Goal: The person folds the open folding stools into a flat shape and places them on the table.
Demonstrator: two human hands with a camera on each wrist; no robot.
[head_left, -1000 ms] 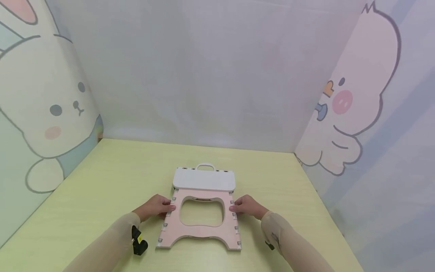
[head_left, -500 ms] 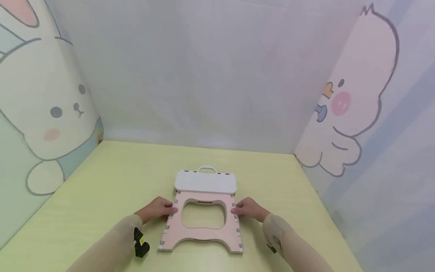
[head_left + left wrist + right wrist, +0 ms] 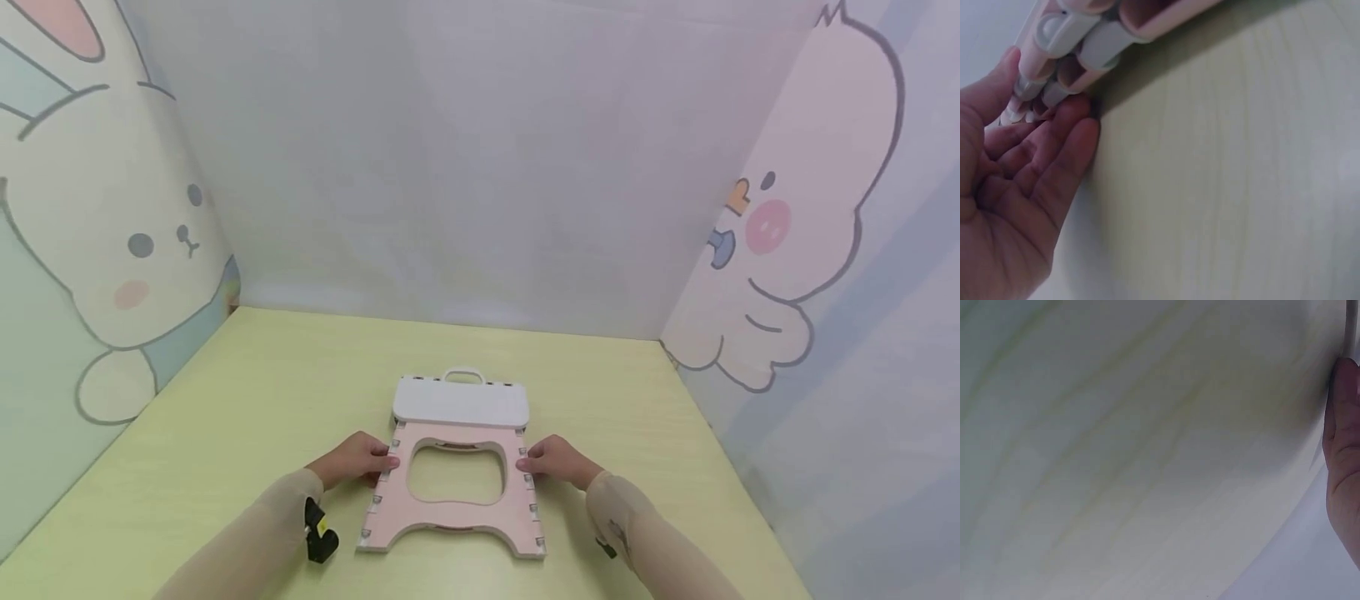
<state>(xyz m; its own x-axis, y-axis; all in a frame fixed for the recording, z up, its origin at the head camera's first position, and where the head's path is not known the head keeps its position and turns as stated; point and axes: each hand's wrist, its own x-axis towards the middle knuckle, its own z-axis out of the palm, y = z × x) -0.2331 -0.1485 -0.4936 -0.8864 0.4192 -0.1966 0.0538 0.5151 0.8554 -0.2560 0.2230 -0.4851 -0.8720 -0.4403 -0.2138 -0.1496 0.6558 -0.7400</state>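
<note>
A pink and white folding step stool (image 3: 457, 513) lies folded flat in front of me, its white top panel and small loop handle (image 3: 465, 372) pointing away. My left hand (image 3: 354, 458) grips its left edge, thumb on the upper face and fingers beneath. In the left wrist view, the stool's white hinge joints (image 3: 1063, 31) sit beside the thumb, with the curled fingers under the edge. On the opposite edge my right hand (image 3: 557, 461) holds the stool the same way, thumb on top; its other fingers are mostly hidden. The right wrist view shows only part of that hand (image 3: 1344, 437).
The stool rests on a pale yellow wood-grain table (image 3: 315, 358). A grey-white curtain (image 3: 450, 167) stands behind, with a cartoon rabbit panel (image 3: 135, 208) on the left and a cartoon duck panel (image 3: 817, 183) on the right. Black straps (image 3: 321, 533) sit at the wrists.
The whole head view has shifted slightly, so stool and hands appear a little further right. Both hands keep their hold on the stool's edges, and the stool stays folded.
</note>
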